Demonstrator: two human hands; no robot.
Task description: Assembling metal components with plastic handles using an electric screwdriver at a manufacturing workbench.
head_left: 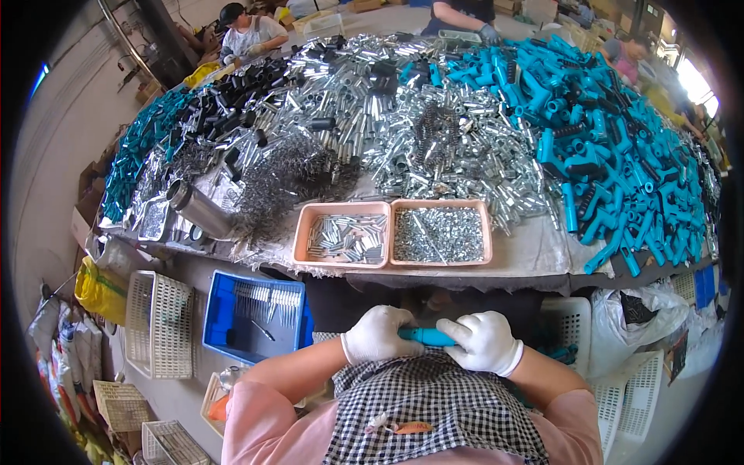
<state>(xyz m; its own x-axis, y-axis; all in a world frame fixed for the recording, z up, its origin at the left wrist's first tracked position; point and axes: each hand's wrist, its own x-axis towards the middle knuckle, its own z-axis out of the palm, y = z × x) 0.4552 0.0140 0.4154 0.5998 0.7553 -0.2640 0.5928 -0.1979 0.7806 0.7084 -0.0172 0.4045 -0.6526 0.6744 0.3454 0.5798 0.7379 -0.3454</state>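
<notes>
Both my hands wear white gloves and meet in front of my checked apron, below the table's front edge. A teal plastic tube-like part (pixel 428 336) lies level between them. My left hand (pixel 381 333) is closed round its left end. On the other end, my right hand (pixel 483 341) grips with the thumb laid along the part. Much of the part is hidden inside the gloves. Straight ahead on the table stand two pink trays: the left tray (pixel 297 246) holds small silver pins, the right tray (pixel 487 246) many tiny metal pieces.
Heaps of silver metal parts (pixel 465 147), dark springs (pixel 283 182) and teal handle-shaped housings (pixel 612 170) cover the table. A steel flask (pixel 198 209) leans at the left. Below left sit a blue bin (pixel 213 310) with metal rods and a white crate (pixel 159 325). Other people work across the table.
</notes>
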